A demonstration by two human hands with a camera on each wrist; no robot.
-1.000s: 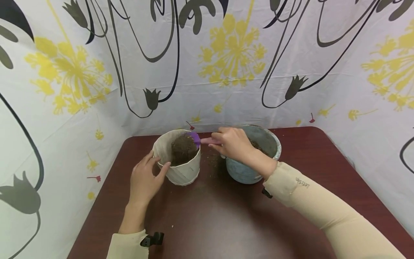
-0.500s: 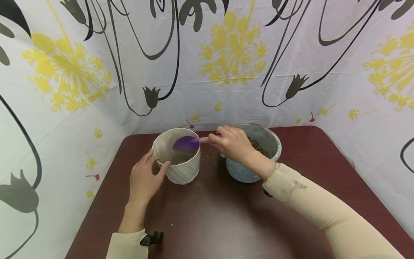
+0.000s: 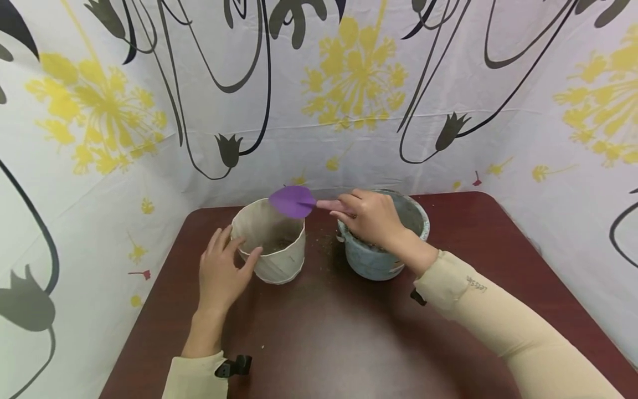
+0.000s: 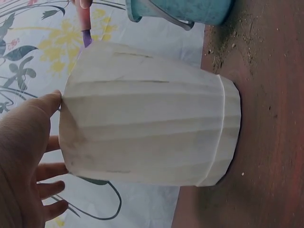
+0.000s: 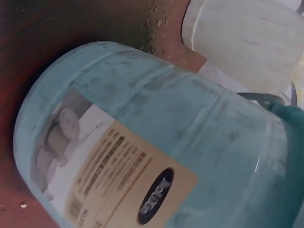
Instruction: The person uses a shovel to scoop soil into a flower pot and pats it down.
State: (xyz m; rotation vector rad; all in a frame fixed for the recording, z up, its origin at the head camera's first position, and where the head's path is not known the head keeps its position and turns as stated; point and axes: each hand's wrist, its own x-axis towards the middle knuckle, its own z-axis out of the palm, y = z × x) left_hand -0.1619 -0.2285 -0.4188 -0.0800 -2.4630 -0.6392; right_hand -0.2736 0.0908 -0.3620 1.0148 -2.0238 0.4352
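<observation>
In the head view, my right hand (image 3: 374,216) grips the pink handle of a small purple-bladed trowel (image 3: 294,201). The blade hangs over the back of a white ribbed flower pot (image 3: 279,269), and no soil shows on it. A little dark soil (image 3: 279,244) lies at the bottom of this pot. My left hand (image 3: 224,271) holds the pot's near-left rim; in the left wrist view its thumb is on the rim, with the fingers partly hidden behind. Under my right hand stands a blue-green bucket (image 3: 374,263), its contents mostly covered by the hand.
Both containers stand on a dark red-brown table (image 3: 339,332). Crumbs of soil (image 3: 325,244) are scattered between them. A flower-printed white cloth (image 3: 319,111) rises behind and on both sides. The bucket's grey handle (image 4: 171,16) shows in the left wrist view.
The trowel was heaped with soil inside the white pot, then tipped, and the soil dropped in. The bare blade has since lifted up above the rim. My left hand stays at the pot.
</observation>
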